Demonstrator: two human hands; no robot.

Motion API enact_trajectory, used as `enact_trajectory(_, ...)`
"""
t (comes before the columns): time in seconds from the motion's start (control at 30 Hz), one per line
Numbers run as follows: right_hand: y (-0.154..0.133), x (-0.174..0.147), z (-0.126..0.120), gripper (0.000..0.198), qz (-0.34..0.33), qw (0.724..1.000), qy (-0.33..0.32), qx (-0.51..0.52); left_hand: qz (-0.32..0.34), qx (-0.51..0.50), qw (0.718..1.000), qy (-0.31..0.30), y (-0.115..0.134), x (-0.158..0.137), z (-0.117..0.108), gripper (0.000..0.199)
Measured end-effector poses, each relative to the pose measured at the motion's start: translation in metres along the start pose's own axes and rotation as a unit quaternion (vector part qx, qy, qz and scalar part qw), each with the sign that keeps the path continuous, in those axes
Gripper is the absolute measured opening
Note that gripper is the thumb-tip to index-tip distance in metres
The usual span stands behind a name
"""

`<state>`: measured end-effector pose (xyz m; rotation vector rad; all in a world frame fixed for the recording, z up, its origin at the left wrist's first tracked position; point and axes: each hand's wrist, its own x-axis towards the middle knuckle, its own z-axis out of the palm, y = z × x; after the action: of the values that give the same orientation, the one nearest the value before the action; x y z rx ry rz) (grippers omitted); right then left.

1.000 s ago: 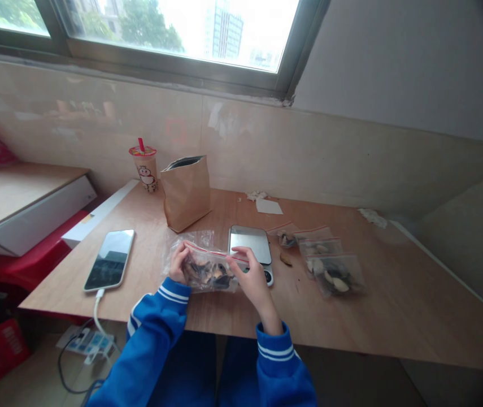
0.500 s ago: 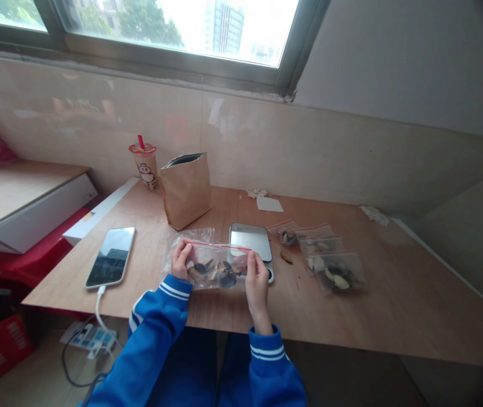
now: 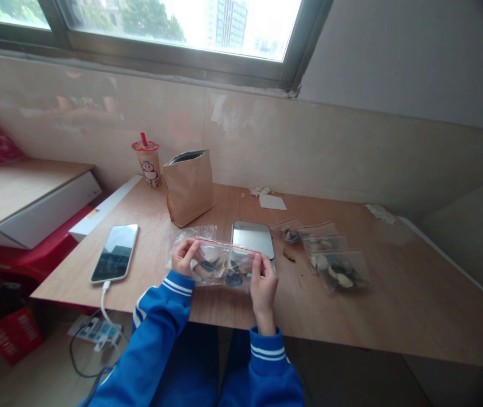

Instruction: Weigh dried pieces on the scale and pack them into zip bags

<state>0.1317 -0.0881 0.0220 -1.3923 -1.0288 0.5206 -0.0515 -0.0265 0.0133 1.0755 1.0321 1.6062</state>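
Note:
Between my hands I hold a clear zip-lock bag (image 3: 223, 271) by its red-edged top, with dark and brown dried pieces inside. My left hand (image 3: 185, 258) pinches the upper left corner. At the upper right corner, the fingers of my right hand (image 3: 263, 285) are closed on the same red strip. Just behind the bag lies a small digital scale (image 3: 253, 238) with a metal top, its front part covered by the bag and my right hand. Loose clear plastic bags (image 3: 201, 232) lie beneath and behind my left hand.
Filled zip-lock bags (image 3: 343, 271) and one brown dried piece (image 3: 288, 255) lie right of the scale. A brown paper bag (image 3: 190, 189) stands behind, beside a drink cup (image 3: 149, 167). To the left, a phone (image 3: 115, 252) is plugged into a white cable (image 3: 104, 299) hanging over the table edge.
My right hand has shifted slightly right along with its corner, and the bag's red top edge now slopes down more to the right. The whole view has moved slightly.

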Motion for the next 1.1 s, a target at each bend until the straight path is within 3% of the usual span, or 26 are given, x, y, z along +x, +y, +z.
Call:
enact_trajectory(0.33,0.007,-0.001,0.012,0.04,-0.048,0.997,0.046,-0.033,0.022,0.015,0.999,0.017,0.0,0.001,0.005,0.039)
enact_trajectory(0.47,0.009,-0.004,0.011,0.038,-0.021,0.999,0.029,0.0,0.018,0.011,1.0,-0.023,-0.002,0.002,0.005,0.037)
enact_trajectory(0.57,0.009,-0.007,0.01,0.032,-0.036,0.999,0.013,-0.01,0.021,0.01,0.999,-0.036,-0.002,0.001,0.005,0.035)
enact_trajectory(1.1,0.008,-0.005,0.009,0.026,-0.062,0.998,0.025,0.004,-0.032,-0.007,0.999,-0.02,-0.009,0.009,-0.003,0.031)
